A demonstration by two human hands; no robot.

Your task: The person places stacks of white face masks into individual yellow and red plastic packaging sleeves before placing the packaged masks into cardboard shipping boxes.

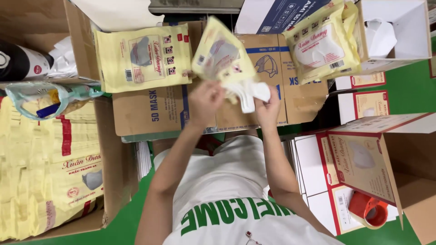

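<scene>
My left hand [205, 103] grips the lower edge of a pale yellow pouch [221, 53] with a clear window, held up and tilted. My right hand [268, 108] pinches a small stack of folded white masks [249, 93] at the pouch's mouth; part of the stack is inside it. Both hands are raised over a flat brown cardboard box [272, 97] in front of my white shirt with green letters.
Another empty yellow pouch [143, 56] lies flat on the cardboard. Filled pouches [323, 41] pile up at the upper right beside a white box [408, 27]. A carton of stacked yellow pouches [45, 168] stands at the left. A red tape roll [369, 209] and printed cartons sit at the right.
</scene>
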